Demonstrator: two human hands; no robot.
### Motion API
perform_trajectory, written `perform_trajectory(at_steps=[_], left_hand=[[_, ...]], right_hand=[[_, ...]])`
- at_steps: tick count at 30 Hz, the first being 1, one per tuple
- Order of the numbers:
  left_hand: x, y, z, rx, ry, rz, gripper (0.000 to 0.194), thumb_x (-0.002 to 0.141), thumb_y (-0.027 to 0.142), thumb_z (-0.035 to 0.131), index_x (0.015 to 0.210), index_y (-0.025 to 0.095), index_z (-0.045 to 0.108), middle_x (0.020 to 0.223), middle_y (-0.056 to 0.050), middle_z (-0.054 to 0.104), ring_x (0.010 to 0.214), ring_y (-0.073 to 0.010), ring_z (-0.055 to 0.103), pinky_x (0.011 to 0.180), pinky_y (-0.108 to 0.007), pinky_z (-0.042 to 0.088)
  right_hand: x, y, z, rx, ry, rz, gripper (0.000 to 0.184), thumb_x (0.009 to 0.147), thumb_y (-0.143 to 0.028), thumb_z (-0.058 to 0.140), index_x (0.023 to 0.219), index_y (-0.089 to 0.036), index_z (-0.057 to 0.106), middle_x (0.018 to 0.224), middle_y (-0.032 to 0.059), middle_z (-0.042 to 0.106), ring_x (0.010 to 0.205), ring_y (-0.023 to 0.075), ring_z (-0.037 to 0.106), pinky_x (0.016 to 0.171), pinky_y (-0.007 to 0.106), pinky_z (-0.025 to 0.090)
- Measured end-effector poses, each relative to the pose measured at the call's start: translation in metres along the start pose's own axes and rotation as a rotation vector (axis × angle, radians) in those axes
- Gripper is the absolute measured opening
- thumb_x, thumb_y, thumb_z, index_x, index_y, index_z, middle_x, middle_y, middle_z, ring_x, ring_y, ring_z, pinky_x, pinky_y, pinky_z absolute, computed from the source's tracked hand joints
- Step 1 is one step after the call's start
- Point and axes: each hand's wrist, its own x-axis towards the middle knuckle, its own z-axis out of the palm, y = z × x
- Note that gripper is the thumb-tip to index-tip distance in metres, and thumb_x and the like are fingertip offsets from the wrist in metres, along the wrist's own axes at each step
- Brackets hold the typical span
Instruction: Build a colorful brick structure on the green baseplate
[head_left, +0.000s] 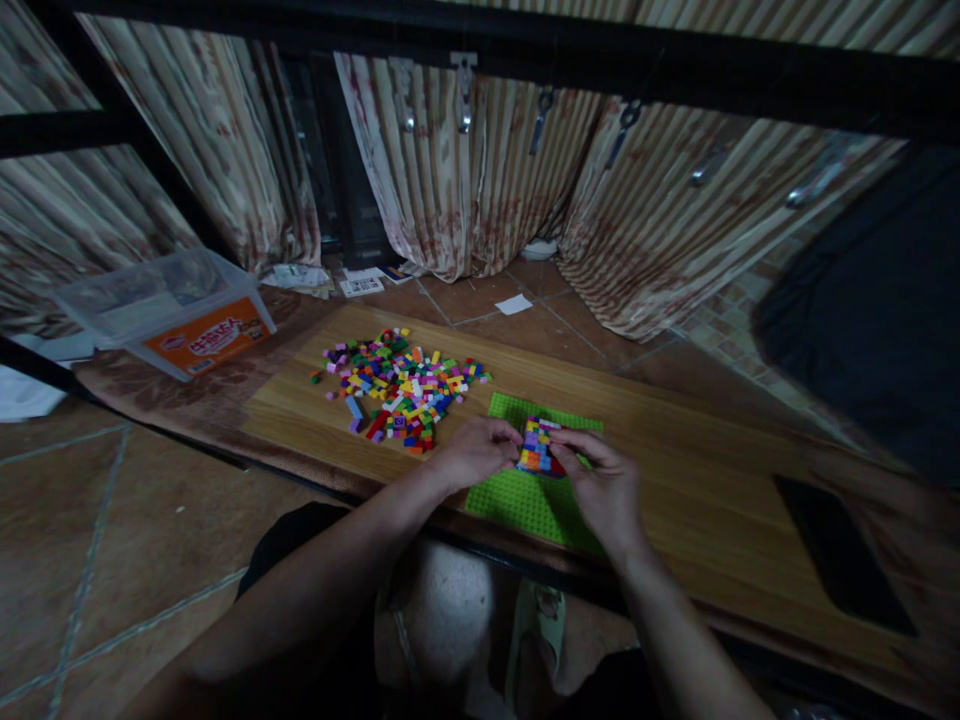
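A small multicoloured build of toy building bricks (535, 445) sits over the green studded baseplate (517, 500). My left hand (480, 452) is closed at its left side, thumb and fingers against the edge. From the right, my right hand (601, 478) has its fingertips closed on the build's upper right part; a single brick between them would be too small to make out. Purple, yellow, blue, orange and red pieces show between the hands. To the left lies a loose pile of bricks (409, 385) in many colours.
A wooden board (675, 470) carries the baseplate and pile. A black phone-like slab (840, 550) lies at its right end. Behind on the left stands a clear plastic box (161, 300) with an orange label. Pleated curtains (480, 190) and a dark bar (480, 40) close off the back.
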Motion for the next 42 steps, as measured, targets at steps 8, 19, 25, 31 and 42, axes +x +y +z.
perform_trajectory(at_steps=[8,19,25,31,42], left_hand=[[-0.001,0.002,0.000,0.010,0.008,-0.016,0.010,0.075,0.018,0.057,0.081,0.017,0.065,0.059,0.005,0.057,0.055,-0.0079,0.052,0.056,-0.019,0.041],[0.000,-0.003,0.001,0.038,0.020,0.022,0.011,0.075,0.019,0.056,0.082,0.017,0.064,0.059,0.004,0.058,0.056,-0.0089,0.054,0.055,-0.019,0.041],[0.001,-0.004,-0.001,0.085,0.024,0.059,0.012,0.075,0.020,0.056,0.082,0.018,0.065,0.060,0.004,0.059,0.057,-0.0090,0.054,0.055,-0.019,0.041],[0.001,-0.004,-0.001,0.103,0.036,0.076,0.012,0.075,0.021,0.056,0.082,0.017,0.066,0.062,0.003,0.060,0.057,-0.0094,0.054,0.056,-0.020,0.042],[0.000,-0.001,-0.002,0.137,0.036,0.062,0.012,0.076,0.020,0.056,0.083,0.017,0.066,0.060,0.004,0.060,0.057,-0.0096,0.055,0.055,-0.020,0.042]], right_hand=[[-0.002,0.000,0.000,-0.308,-0.100,-0.249,0.021,0.089,-0.019,0.054,0.099,-0.025,0.071,0.106,0.0043,0.070,0.096,0.0174,0.066,0.088,0.034,0.051],[-0.002,0.000,-0.006,-0.542,-0.129,-0.403,0.022,0.089,-0.019,0.052,0.094,-0.026,0.072,0.092,0.0037,0.072,0.084,0.0208,0.064,0.077,0.036,0.052],[-0.002,0.005,0.001,-0.448,-0.058,-0.336,0.020,0.087,-0.019,0.055,0.093,-0.026,0.072,0.090,0.0037,0.071,0.084,0.0204,0.063,0.077,0.036,0.051],[-0.001,0.003,0.005,-0.412,-0.043,-0.256,0.019,0.087,-0.021,0.056,0.098,-0.024,0.071,0.098,0.0058,0.070,0.092,0.0208,0.063,0.083,0.037,0.051],[0.002,0.000,-0.001,-0.390,0.104,-0.090,0.025,0.082,-0.037,0.062,0.100,-0.021,0.069,0.098,0.0069,0.065,0.093,0.0222,0.060,0.084,0.039,0.048]])
